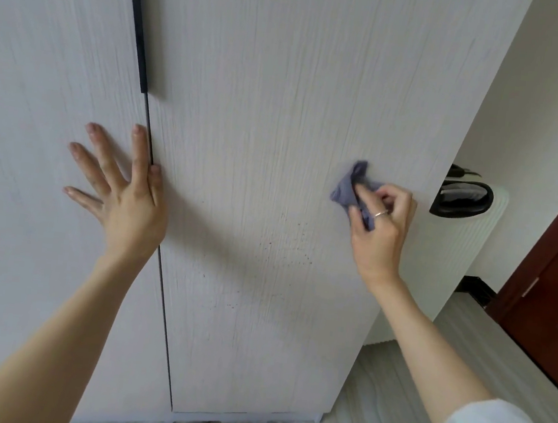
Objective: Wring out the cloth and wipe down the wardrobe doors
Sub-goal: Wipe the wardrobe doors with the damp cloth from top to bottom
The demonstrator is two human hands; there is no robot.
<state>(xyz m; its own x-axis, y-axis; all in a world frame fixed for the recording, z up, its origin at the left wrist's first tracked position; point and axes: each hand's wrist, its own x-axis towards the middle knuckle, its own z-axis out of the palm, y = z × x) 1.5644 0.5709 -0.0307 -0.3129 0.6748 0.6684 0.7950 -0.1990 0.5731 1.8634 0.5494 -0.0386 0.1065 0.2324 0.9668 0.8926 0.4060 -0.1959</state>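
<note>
Two pale wood-grain wardrobe doors fill the view: the right door (278, 142) and the left door (43, 83), split by a thin dark seam with a black handle (137, 24) along its upper part. Small dark specks dot the right door's lower part. A white ribbed appliance (455, 257) stands past the right door's edge, near a brown door (555, 292). The left hand (124, 191) lies flat on the left door, fingers spread and straight. The right hand (380, 229), wearing a ring, grips a bunched blue-grey cloth (352, 188) against the right door.
</note>
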